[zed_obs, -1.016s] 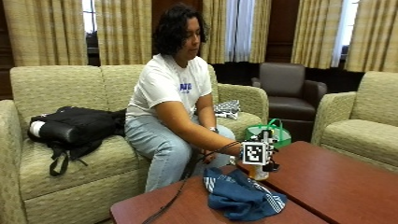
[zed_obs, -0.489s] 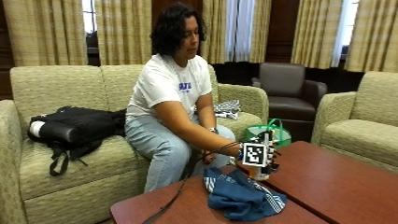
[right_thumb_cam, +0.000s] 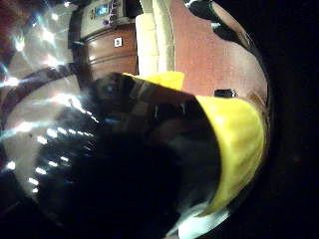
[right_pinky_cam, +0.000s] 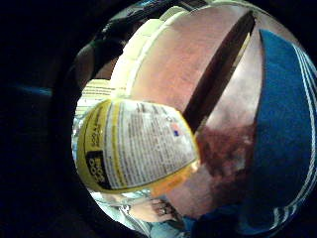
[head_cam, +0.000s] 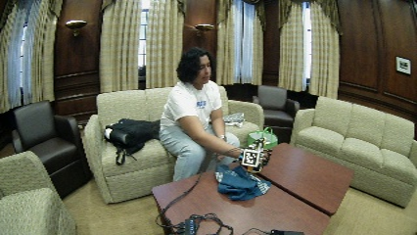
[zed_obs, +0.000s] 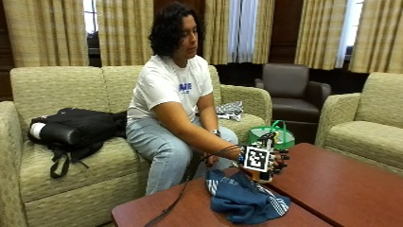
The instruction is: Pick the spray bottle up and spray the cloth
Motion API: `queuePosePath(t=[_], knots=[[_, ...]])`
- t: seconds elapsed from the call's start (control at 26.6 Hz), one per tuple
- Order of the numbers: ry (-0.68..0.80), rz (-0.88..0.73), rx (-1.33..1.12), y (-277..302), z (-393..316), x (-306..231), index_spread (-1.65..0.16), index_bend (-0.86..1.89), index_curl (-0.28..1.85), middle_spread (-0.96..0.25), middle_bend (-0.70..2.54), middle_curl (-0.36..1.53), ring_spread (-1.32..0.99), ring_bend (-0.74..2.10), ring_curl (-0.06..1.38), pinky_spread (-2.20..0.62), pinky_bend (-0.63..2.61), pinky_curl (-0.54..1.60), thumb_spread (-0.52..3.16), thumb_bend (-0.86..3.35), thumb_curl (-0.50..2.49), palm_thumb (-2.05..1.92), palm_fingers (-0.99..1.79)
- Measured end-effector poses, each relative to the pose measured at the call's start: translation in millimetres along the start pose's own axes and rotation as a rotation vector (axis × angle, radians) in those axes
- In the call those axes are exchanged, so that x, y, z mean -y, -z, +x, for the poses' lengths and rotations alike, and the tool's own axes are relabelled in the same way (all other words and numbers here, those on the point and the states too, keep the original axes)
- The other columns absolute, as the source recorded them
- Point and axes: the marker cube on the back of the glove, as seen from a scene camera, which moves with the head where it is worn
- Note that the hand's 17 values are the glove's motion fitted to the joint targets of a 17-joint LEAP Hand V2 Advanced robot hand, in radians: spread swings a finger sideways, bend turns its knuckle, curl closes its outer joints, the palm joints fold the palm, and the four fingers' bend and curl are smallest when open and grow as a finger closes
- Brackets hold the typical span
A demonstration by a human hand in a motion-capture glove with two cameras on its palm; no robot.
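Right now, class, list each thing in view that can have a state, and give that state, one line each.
Spray bottle: gripped by the gloved right hand, above the table beside the cloth.
Blue cloth: crumpled in a heap on the table.
Black backpack: lying on the sofa seat beside the person.
Green bag: standing beyond the table, handles up.

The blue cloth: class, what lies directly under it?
The blue cloth lies crumpled on the reddish wooden table, near the right hand holding the spray bottle. Whether anything sits beneath its folds is hidden.
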Motion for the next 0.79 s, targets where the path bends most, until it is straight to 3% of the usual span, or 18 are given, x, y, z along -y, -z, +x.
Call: queuePosePath(t=[0.15, 0.26, 0.53, 0.79], knots=[[-0.014, -0.152, -0.034, 2.3, 3.8, -27.4, -0.41, 0.11, 0.41, -0.23, 0.3, 0.44, -0.17, 0.31, 0.39, 0.06, 0.39, 0.4, 0.8, -0.08, 0.59, 0.54, 0.29], [-0.034, -0.171, -0.035, 6.1, 2.9, -35.9, -0.42, 0.12, 0.38, -0.24, 0.27, 0.42, -0.17, 0.28, 0.35, 0.1, 0.38, 0.38, 0.81, -0.07, 0.55, 0.51, 0.27], [-0.055, 0.03, -0.236, 13.6, 14.6, -32.7, -0.44, 0.09, 0.31, -0.21, 0.24, 0.39, -0.15, 0.34, 0.33, 0.14, 0.39, 0.35, 0.83, -0.05, 0.49, 0.49, 0.34], [-0.042, 0.024, -0.477, 26.8, 10.4, -71.4, -0.44, 0.12, 0.29, -0.2, 0.24, 0.39, -0.14, 0.34, 0.33, 0.16, 0.37, 0.35, 0.84, -0.04, 0.45, 0.48, 0.36]])
